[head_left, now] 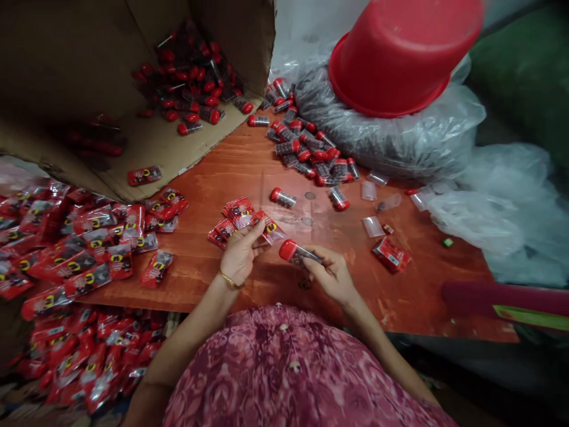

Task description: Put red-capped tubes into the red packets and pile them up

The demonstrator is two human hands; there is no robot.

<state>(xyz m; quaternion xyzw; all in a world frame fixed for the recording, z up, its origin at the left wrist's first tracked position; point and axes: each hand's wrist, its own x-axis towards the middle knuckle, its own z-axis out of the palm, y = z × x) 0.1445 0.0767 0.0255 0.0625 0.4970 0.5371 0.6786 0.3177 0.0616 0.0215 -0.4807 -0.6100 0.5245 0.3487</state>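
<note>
My left hand (240,252) pinches a small red printed plastic packet (269,228) by its edge, just above the reddish wooden table (249,172). My right hand (329,274) grips a small clear vial with a red cap (296,252), held sideways with the cap pointing left toward the packet. A short stack of the same red packets (231,219) lies on the table just beyond my left hand. The vial's cap and the packet's open end are a few centimetres apart.
A heap of filled red packets (75,249) covers the left side. An open cardboard box (146,89) holds red-capped vials. More vials (311,148) lie by a clear bag (400,136) under a red bucket (400,53). Loose clear sleeves (371,225) lie at right.
</note>
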